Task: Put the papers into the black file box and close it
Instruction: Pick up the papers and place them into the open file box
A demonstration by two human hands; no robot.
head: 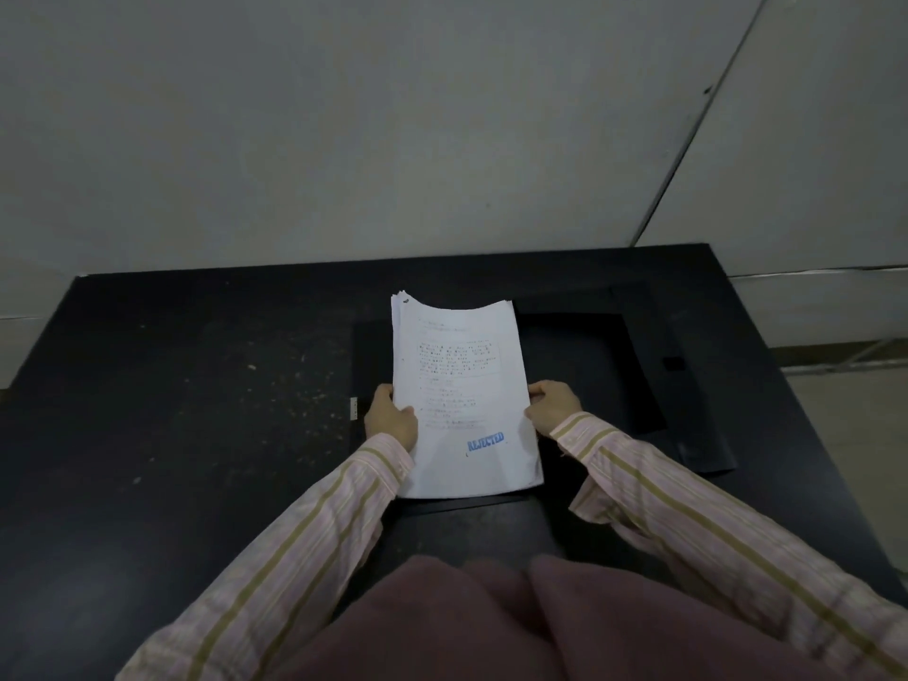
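A stack of white printed papers [462, 395] with a blue "REJECTED" stamp near its lower right is held over the left half of the black file box [609, 346], which lies open and flat on the black table. My left hand [390, 417] grips the stack's left edge, thumb on top. My right hand [553, 405] grips its right edge. The far end of the stack curls upward. The box's lid or flap [688, 385] spreads out to the right. Whether the papers rest on the box's bottom or hang just above it, I cannot tell.
The black table [172, 410] carries pale specks and scuffs on its left part. A small white label [353, 408] sits beside the box's left edge. A grey wall rises behind the table; the table's right edge drops to the floor.
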